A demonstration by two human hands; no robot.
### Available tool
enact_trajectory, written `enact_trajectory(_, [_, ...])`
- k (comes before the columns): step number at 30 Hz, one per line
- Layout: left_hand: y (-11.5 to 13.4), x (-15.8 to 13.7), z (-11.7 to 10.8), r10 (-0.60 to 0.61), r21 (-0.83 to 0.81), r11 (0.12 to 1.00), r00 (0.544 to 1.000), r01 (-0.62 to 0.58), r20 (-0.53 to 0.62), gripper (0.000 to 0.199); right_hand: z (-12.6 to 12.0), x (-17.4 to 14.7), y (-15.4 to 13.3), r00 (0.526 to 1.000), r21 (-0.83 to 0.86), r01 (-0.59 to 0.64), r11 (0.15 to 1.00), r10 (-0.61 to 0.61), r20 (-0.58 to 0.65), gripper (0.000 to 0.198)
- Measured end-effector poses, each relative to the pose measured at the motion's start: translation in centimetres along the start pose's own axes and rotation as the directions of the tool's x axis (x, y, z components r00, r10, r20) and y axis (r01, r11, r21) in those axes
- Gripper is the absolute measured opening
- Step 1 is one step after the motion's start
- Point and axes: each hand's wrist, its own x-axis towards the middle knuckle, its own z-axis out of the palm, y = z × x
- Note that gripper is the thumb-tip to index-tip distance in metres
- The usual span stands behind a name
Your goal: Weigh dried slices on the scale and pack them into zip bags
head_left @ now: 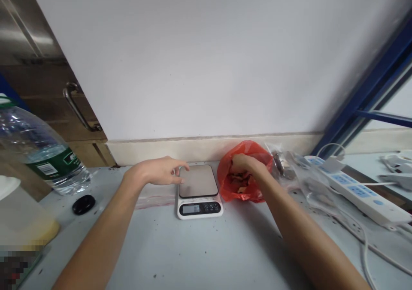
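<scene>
A white digital kitchen scale (198, 191) lies on the table, its display reading 0.0 and its metal plate bare. At the plate's left edge is my left hand (162, 171), fingers apart and holding nothing. To the right of the scale stands an open red plastic bag (227, 174) with brown dried pieces (241, 182) in it. My right hand (240, 163) reaches down into the bag; its fingertips are hidden inside, so I cannot see what they touch. A clear flat plastic bag (154, 195) lies under and beside my left hand.
On the left stand a large water bottle (54, 152), a black round lid (83, 204) and a whitish translucent container (22, 212). On the right lie clear plastic bags (317, 191) and a white power strip (363, 191) with cables. A wall (206, 67) rises behind.
</scene>
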Motion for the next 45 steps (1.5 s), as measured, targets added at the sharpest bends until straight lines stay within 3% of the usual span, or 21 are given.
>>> enact_trajectory(6, [-0.1,-0.2,-0.1,-0.015,0.018,1.0,1.0,0.015,-0.009,0.053,-2.5,-1.7,0.8,0.999,-0.05,0.007,0.999,-0.009,-0.042,0.008])
enact_trajectory(15, [0.3,-0.5,-0.1,0.01,0.035,0.999,1.0,-0.009,-0.014,0.054,-5.3,-4.4,3.3,0.942,0.08,0.334,0.939,-0.328,-0.075,0.008])
enact_trajectory(19, [0.5,-0.4,-0.2,0.004,0.044,0.999,1.0,-0.003,-0.008,0.051,-5.6,-4.9,2.9,0.928,0.062,0.351,0.934,-0.339,-0.158,0.016])
enact_trajectory(26, [0.1,-0.2,-0.2,-0.009,0.042,0.999,1.0,0.01,-0.009,0.052,-3.5,-5.3,-2.1,0.834,0.151,0.505,0.85,-0.435,-0.34,0.02])
enact_trajectory(29, [-0.2,-0.4,-0.4,-0.013,0.043,0.999,1.0,0.014,-0.008,0.053,-1.5,-4.7,-5.0,0.836,0.199,0.537,0.82,-0.483,-0.261,0.022])
enact_trajectory(33, [-0.5,-0.7,-0.5,-0.011,0.043,0.999,1.0,0.012,-0.018,0.054,0.7,-3.8,-7.5,0.84,0.055,0.537,0.842,-0.527,-0.129,0.032])
enact_trajectory(39, [-1.0,-0.7,-0.5,-0.016,0.048,0.999,1.0,0.017,-0.027,0.055,1.1,-3.9,-7.8,0.837,0.006,0.544,0.839,-0.542,-0.069,0.035])
enact_trajectory(45, [-1.2,-0.7,-0.5,-0.005,0.033,0.999,0.999,0.007,-0.035,0.054,-0.1,-4.5,-6.8,0.859,0.06,0.504,0.862,-0.492,-0.144,0.033])
